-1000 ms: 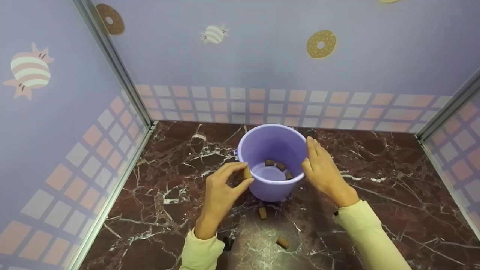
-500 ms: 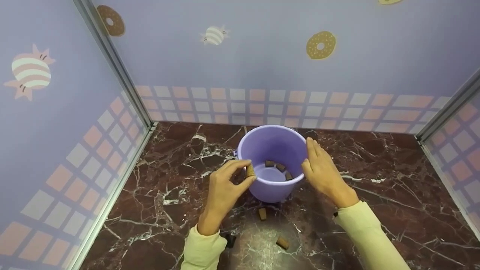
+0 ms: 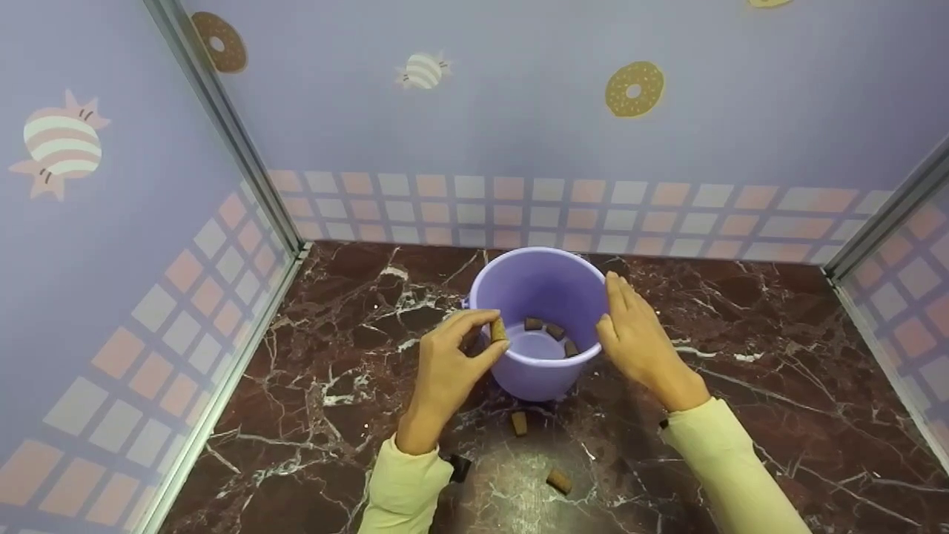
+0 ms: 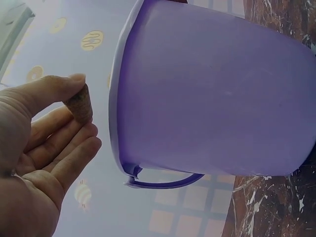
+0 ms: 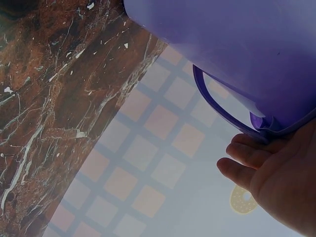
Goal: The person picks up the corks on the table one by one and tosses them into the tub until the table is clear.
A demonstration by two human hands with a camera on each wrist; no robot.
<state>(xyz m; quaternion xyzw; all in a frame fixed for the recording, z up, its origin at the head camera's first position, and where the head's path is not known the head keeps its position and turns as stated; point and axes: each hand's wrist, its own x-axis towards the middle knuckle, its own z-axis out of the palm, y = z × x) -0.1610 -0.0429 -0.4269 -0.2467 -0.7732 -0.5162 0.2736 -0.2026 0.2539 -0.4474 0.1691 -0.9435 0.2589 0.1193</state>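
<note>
My left hand [image 3: 452, 363] pinches a brown cork [image 3: 498, 329] between thumb and fingertips at the left front of a purple bucket [image 3: 537, 382]. In the left wrist view, the cork [image 4: 81, 104] sits a little above the level of the bucket's rim [image 4: 114, 94], apart from it. On the bucket's right side, my right hand [image 3: 639, 341] rests against the rim with its fingers nearly straight. The right wrist view has these fingers [image 5: 247, 155] beside the bucket's handle [image 5: 217, 106]. Several corks [image 3: 554, 331] lie on the bucket's floor.
Two loose corks, one nearer the bucket [image 3: 519, 423] and one further forward [image 3: 559, 480], lie on the dark marbled surface [image 3: 334, 415]. Purple patterned panels enclose the back [image 3: 519, 133] and both sides. A small black object [image 3: 460, 468] shows beside the left sleeve.
My left hand has moved slightly right and away from me, carrying the cork towards the bucket's opening. The right hand and the bucket have stayed in place.
</note>
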